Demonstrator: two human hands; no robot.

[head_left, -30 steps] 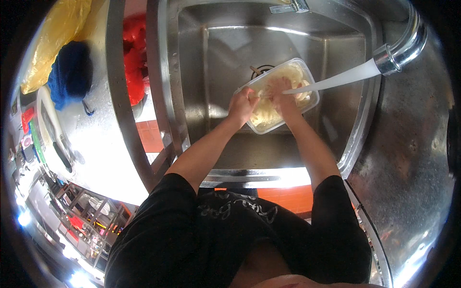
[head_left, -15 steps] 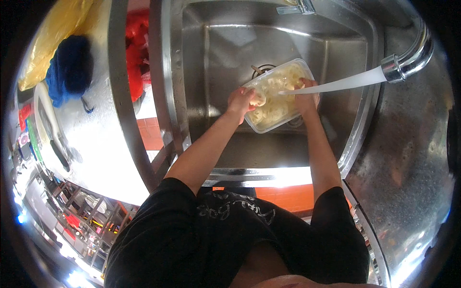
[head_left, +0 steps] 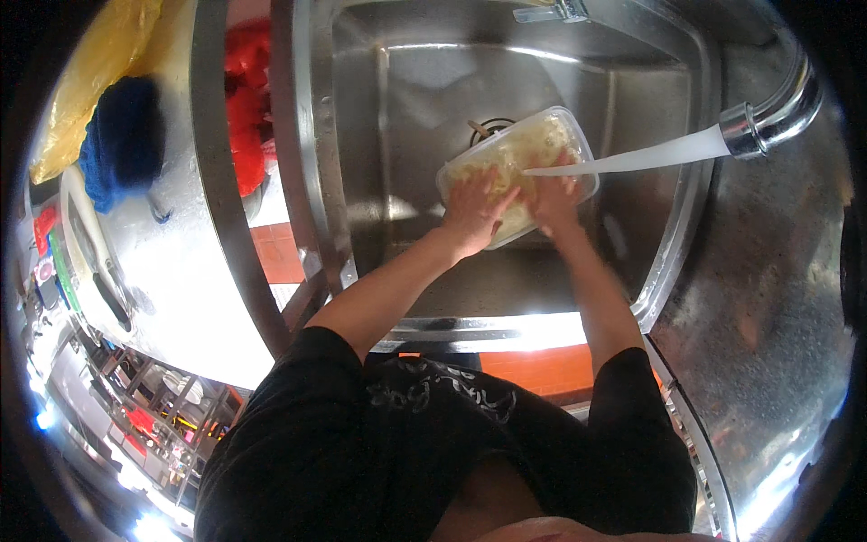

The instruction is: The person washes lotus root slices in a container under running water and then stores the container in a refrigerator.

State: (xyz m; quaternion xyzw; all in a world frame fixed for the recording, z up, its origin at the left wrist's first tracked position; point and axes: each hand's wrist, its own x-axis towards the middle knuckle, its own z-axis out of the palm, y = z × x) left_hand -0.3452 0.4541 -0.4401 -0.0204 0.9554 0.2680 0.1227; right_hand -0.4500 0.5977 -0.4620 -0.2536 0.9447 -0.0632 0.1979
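A clear rectangular plastic tub (head_left: 447, 177) lies aslant in the metal sink, holding cloudy water and pale yellowish pieces (head_left: 513, 219), perhaps sliced vegetable. Over its near left side, my left hand (head_left: 476, 212) reaches in with fingers spread and tips in the water. Beside it, my right hand (head_left: 553, 200) dips into the right half, fingers stretched out and partly under water. Neither hand grips anything that I can see. A thick stream of water (head_left: 632, 163) runs from the faucet (head_left: 754, 131) into the tub between my hands.
The sink basin (head_left: 442, 289) surrounds the tub, with a drain (head_left: 492, 129) behind it. A second tap (head_left: 551, 13) juts in at the far rim. On the left steel counter lie a dark blue cloth (head_left: 125, 140) and a yellow plastic bag (head_left: 90, 77); red bags (head_left: 247, 99) show in the gap.
My hands have let go of the tub's sides and moved inward into the water. My left hand no longer holds a pale piece; its fingers have spread. The stream keeps running.
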